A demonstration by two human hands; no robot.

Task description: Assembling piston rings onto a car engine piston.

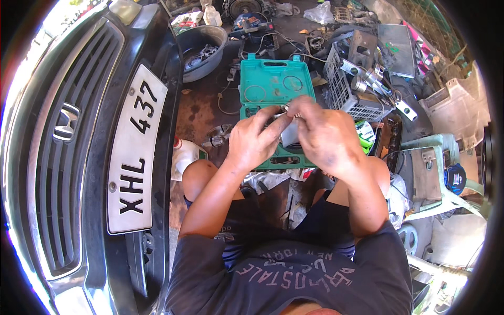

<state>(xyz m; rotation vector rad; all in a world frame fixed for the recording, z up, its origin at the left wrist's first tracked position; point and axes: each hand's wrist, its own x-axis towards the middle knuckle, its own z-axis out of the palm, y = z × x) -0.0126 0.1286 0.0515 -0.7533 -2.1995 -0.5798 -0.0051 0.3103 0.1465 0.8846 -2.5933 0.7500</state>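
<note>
My left hand (253,137) and my right hand (329,137) meet in front of me, above an open green plastic tool case (275,79). Both are closed, fingers bent toward each other in a pinch around a small metal part (285,108). Its kind is mostly hidden by the fingers. Below the fingertips, between the hands, shows a smooth light grey piece (289,135); whether it belongs to the same part I cannot tell. The case's lid is tipped back, and its lower half lies partly behind my hands.
A car's front bumper (94,157) with a white plate fills the left. Beyond stands a grey basin (220,52) with metal parts. To the right, a grey plastic crate (341,86) carries pistons with rods (375,81). A pale green plastic chair (446,173) and a white jug (185,157) are close by.
</note>
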